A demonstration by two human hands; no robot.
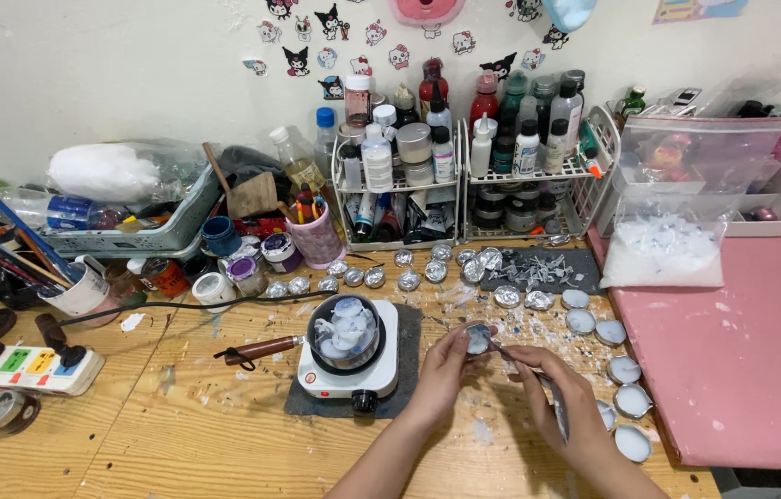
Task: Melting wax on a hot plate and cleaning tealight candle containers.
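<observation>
A cluttered wooden table (178, 434) stood against a sticker-covered wall, racks of bottles at the back. The left hand (446, 365) was closed around a small foil candle cup (477, 338), held above the table just right of the small electric hotplate (353, 374). The right hand (561, 402) gripped a thin metal tool (524, 362), its tip at the cup. A slip could likely dent the soft foil or jab a finger; the pot of wax (346, 331) nearby risked a burn.
</observation>
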